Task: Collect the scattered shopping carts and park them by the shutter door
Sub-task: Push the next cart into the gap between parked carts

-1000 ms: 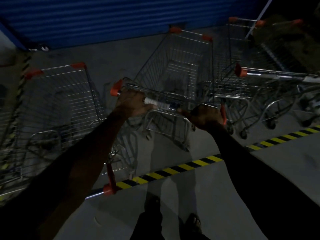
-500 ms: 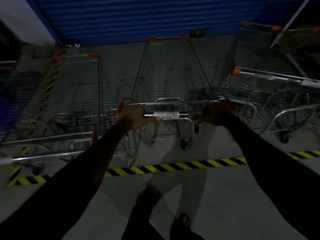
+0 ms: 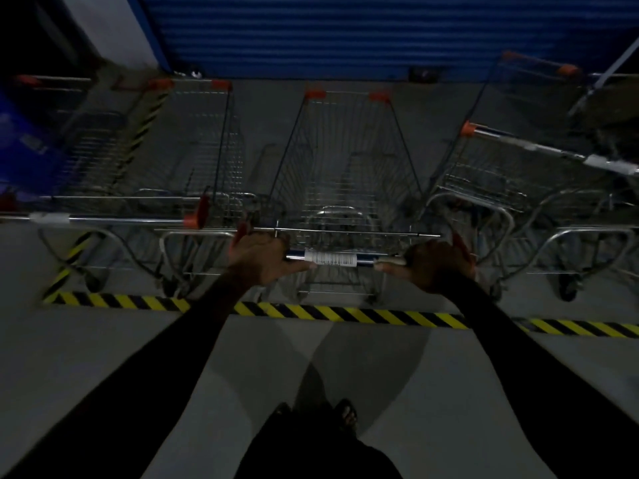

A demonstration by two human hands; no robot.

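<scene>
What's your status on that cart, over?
Both hands, left and right, grip the middle cart's handle. Cart faces the shutter door, between parked carts. Nothing in its lane.

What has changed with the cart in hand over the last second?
The middle cart has swung from skewed to square-on with the shutter door, between the left cart and right cart, beyond the striped floor line. Left hand and right hand stay wrapped on its handle. The neighbouring carts look unmoved.
</scene>
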